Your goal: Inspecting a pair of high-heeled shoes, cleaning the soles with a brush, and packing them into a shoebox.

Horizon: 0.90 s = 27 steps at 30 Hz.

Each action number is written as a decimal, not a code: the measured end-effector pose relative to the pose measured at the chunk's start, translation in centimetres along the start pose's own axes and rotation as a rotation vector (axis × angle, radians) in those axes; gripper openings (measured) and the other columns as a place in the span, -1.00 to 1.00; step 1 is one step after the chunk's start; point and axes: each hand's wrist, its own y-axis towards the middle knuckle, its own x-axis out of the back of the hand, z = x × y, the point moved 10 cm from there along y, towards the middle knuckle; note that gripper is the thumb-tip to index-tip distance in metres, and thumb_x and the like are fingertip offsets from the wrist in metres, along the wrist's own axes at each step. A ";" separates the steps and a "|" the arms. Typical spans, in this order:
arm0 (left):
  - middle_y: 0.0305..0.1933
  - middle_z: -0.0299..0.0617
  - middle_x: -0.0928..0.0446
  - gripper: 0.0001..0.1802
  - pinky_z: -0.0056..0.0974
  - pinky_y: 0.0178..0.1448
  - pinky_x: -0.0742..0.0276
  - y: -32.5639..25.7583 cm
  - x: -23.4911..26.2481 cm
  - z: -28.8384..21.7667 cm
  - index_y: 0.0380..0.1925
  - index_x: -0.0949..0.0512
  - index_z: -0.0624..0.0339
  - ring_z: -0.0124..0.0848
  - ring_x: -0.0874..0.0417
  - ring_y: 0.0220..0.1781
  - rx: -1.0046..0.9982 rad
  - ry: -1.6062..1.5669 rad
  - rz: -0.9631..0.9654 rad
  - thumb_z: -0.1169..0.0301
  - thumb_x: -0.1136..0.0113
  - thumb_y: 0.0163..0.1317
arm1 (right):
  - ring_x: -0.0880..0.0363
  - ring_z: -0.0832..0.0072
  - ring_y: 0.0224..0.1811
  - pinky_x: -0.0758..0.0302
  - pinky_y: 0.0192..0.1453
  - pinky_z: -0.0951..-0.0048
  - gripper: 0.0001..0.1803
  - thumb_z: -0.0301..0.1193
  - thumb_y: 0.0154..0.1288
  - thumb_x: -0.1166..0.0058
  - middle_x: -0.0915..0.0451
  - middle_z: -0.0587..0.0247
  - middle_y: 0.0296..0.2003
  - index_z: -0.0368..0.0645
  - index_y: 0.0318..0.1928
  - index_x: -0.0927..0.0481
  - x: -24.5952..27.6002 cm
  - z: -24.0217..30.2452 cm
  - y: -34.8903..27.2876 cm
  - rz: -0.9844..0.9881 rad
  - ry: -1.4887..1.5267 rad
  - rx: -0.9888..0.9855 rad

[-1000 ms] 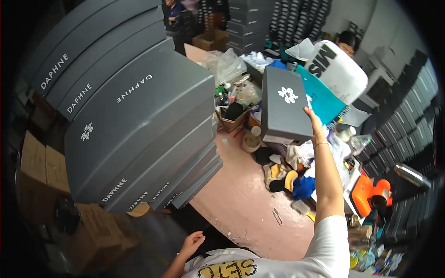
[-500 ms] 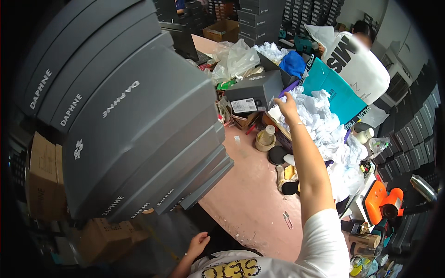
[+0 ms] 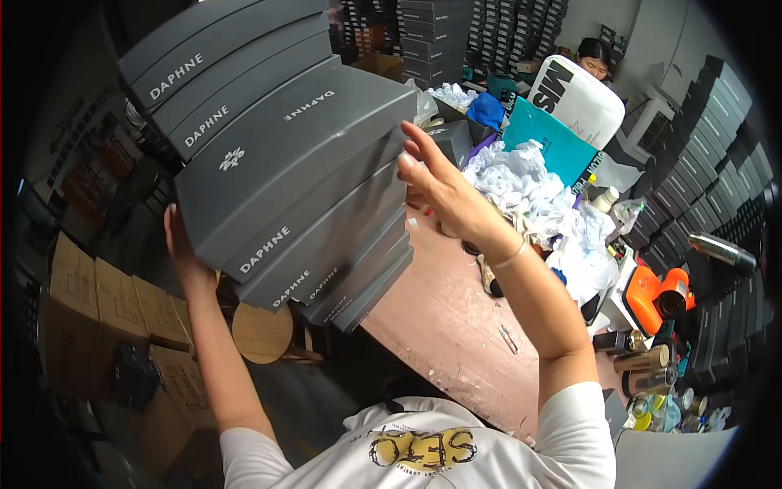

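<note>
A tall stack of dark grey shoe boxes stands in front of me at the left, and a large shoe box (image 3: 285,155) juts out toward me from its middle. My right hand (image 3: 436,175) is at that box's right end, its fingers stretched and spread beside the edge. My left hand (image 3: 183,253) reaches up along the left end, fingers extended and partly hidden by the box. Whether either palm presses on the cardboard I cannot tell. Thinner grey boxes (image 3: 350,285) lie lower in the stack, and more grey boxes (image 3: 236,61) sit on top.
Crumpled white paper (image 3: 521,175) heaps on the pink table (image 3: 456,326) beside a teal box (image 3: 550,143). Thread snips (image 3: 507,338) lie nearer me. An orange tool (image 3: 656,293) is at the right. A round stool (image 3: 262,332) and cartons (image 3: 106,301) stand left. Another person sits beyond the table.
My right hand has come back from the paper pile to the box's right end. My left hand has risen from near my body to its left end. The view has swung left.
</note>
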 end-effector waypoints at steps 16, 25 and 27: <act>0.36 0.29 -0.09 -0.09 -0.01 0.43 -0.04 -27.0 -13.3 -5.6 0.33 -0.01 0.45 0.10 -0.12 0.40 -0.429 0.395 0.772 0.17 -0.17 0.09 | -0.20 0.30 0.32 -0.27 0.31 0.26 0.10 -0.23 -0.07 -0.27 -0.18 0.11 0.30 -0.09 0.44 0.10 -1.5 -4.9 -17.0 -0.067 0.601 -0.298; -0.05 -0.05 -0.53 -0.52 -0.24 0.07 -0.51 -46.4 -9.9 36.6 0.03 -0.38 0.46 -0.30 -0.57 -0.01 1.172 0.153 0.662 0.34 -0.21 0.22 | -0.46 0.42 -0.01 -0.46 0.05 0.40 -0.35 -0.23 0.21 -0.20 -0.48 0.15 -0.03 -0.36 0.18 -0.28 -2.7 -34.0 -41.9 -0.563 0.320 -0.915; -0.09 -0.08 -0.55 -0.57 -0.24 0.01 -0.54 -46.3 -12.5 37.1 -0.04 -0.43 0.42 -0.33 -0.59 -0.06 1.235 0.058 0.654 0.31 -0.22 0.22 | -0.49 0.46 -0.08 -0.48 0.01 0.39 -0.43 -0.18 0.23 -0.20 -0.52 0.20 -0.13 -0.39 0.05 -0.39 -0.3 -36.0 -43.8 -0.576 0.227 -1.028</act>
